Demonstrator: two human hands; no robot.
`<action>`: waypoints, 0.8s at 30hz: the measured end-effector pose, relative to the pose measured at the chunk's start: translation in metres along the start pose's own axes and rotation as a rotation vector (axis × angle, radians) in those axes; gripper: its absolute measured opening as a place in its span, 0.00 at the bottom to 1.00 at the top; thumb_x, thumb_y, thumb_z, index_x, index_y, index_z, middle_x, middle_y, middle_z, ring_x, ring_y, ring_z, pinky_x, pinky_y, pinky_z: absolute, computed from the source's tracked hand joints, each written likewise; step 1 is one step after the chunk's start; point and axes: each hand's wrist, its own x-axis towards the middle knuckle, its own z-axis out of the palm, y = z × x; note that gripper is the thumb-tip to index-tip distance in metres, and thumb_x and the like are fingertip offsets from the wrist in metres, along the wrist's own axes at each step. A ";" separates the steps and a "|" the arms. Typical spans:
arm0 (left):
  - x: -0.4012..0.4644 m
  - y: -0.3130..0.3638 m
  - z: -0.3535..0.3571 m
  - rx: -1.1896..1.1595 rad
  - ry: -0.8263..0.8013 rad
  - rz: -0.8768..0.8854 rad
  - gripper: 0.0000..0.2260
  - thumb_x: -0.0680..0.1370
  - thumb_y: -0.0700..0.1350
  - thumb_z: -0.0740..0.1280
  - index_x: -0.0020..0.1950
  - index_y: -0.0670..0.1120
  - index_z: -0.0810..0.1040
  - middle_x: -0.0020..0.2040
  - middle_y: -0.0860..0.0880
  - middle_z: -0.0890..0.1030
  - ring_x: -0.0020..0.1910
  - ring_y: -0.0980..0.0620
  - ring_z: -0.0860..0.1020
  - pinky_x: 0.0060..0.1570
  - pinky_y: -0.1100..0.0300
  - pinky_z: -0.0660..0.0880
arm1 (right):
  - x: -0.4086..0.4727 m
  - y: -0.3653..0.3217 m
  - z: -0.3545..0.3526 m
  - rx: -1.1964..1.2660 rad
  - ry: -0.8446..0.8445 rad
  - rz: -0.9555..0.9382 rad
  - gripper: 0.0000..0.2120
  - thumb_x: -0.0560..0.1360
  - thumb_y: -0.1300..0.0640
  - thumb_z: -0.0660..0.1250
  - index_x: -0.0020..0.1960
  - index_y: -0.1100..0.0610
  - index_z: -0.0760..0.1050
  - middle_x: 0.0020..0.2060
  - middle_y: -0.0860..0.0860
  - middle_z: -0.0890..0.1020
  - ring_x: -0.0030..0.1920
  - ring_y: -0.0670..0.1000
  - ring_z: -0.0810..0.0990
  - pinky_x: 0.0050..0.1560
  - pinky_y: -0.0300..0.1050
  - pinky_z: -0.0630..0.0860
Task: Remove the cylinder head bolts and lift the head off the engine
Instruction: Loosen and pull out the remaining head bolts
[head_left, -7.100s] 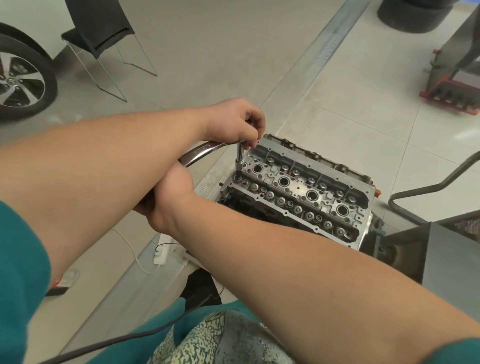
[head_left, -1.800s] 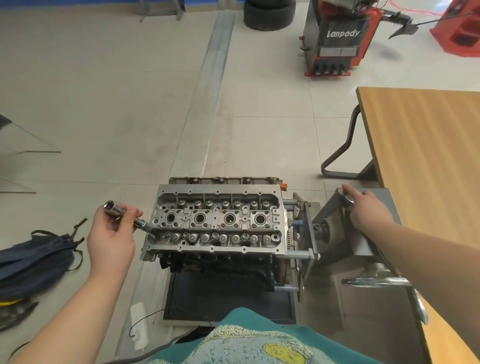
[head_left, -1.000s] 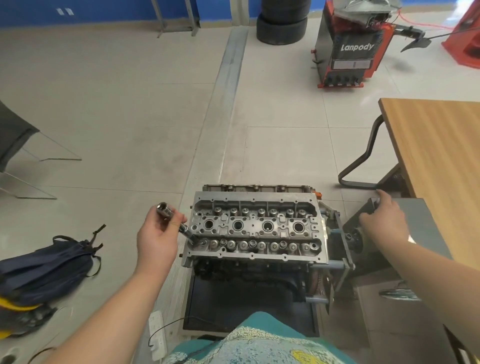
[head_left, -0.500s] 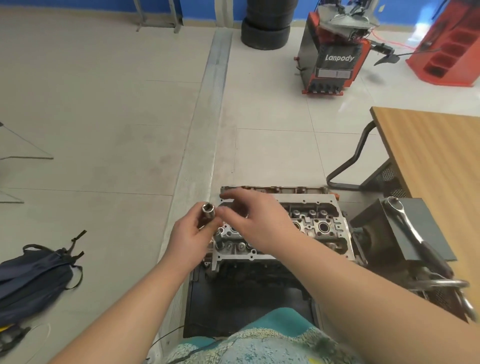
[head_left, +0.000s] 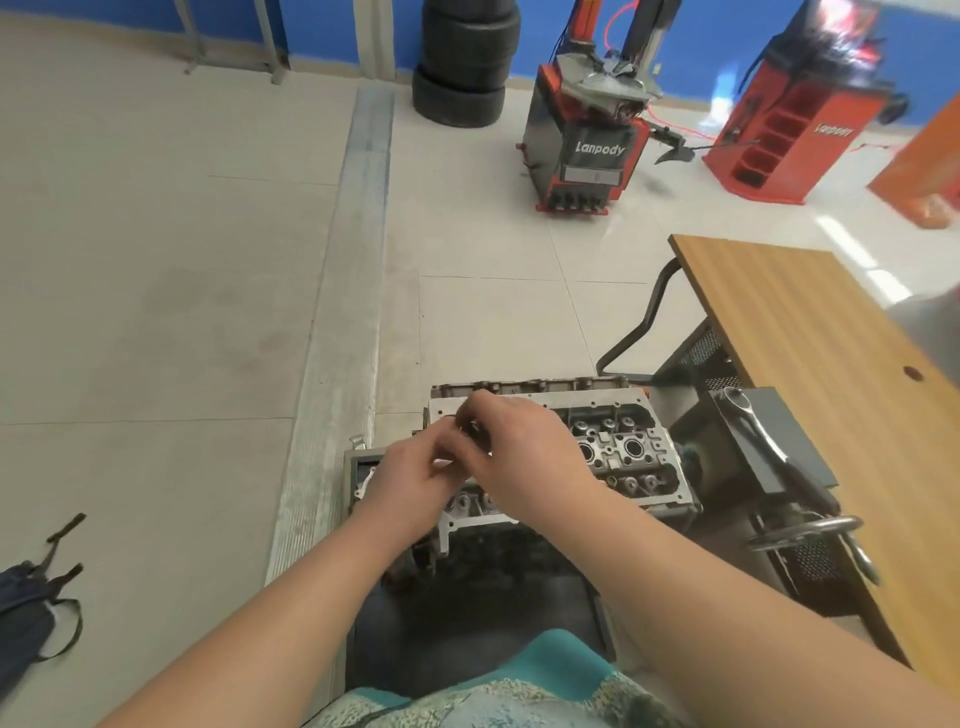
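Observation:
The bare aluminium cylinder head (head_left: 623, 452) sits on top of the engine on a stand, low in the middle of the view. Both my hands meet above its left half and hide that part. My left hand (head_left: 415, 473) grips a small dark socket with its extension (head_left: 474, 432), most of it covered by fingers. My right hand (head_left: 524, 457) pinches the same piece from the right. The chrome ratchet handle (head_left: 753, 423) lies loose on the grey block of the stand, to the right of the head.
A wooden table (head_left: 810, 332) borders the stand on the right, with a steel handwheel (head_left: 800, 530) below it. A dark backpack (head_left: 26, 613) lies on the floor at left. Far back stand a red tyre changer (head_left: 587, 150), stacked tyres (head_left: 465, 57) and a red cabinet (head_left: 779, 124).
The ratchet went from my hands to the stand's block. My right hand left the stand and joined my left hand on the socket piece, now above the head's left half.

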 end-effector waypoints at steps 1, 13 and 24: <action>0.002 0.000 -0.002 -0.006 -0.014 -0.002 0.13 0.71 0.56 0.64 0.54 0.67 0.80 0.47 0.62 0.86 0.46 0.61 0.85 0.50 0.48 0.83 | 0.001 -0.002 0.000 -0.022 0.012 -0.015 0.13 0.83 0.43 0.64 0.53 0.53 0.77 0.40 0.45 0.78 0.42 0.52 0.77 0.45 0.51 0.77; 0.016 -0.019 -0.026 0.061 -0.158 0.190 0.22 0.80 0.37 0.69 0.51 0.68 0.82 0.50 0.61 0.87 0.55 0.58 0.84 0.58 0.56 0.80 | 0.001 -0.010 0.004 -0.118 0.099 -0.140 0.10 0.83 0.54 0.67 0.49 0.61 0.80 0.40 0.55 0.83 0.43 0.59 0.77 0.44 0.55 0.76; 0.021 -0.036 -0.015 -0.016 -0.110 0.141 0.12 0.73 0.56 0.69 0.55 0.64 0.82 0.51 0.59 0.86 0.54 0.55 0.84 0.54 0.53 0.82 | 0.001 -0.005 0.002 -0.092 -0.051 -0.149 0.07 0.84 0.57 0.65 0.58 0.56 0.81 0.49 0.51 0.82 0.51 0.57 0.77 0.52 0.55 0.76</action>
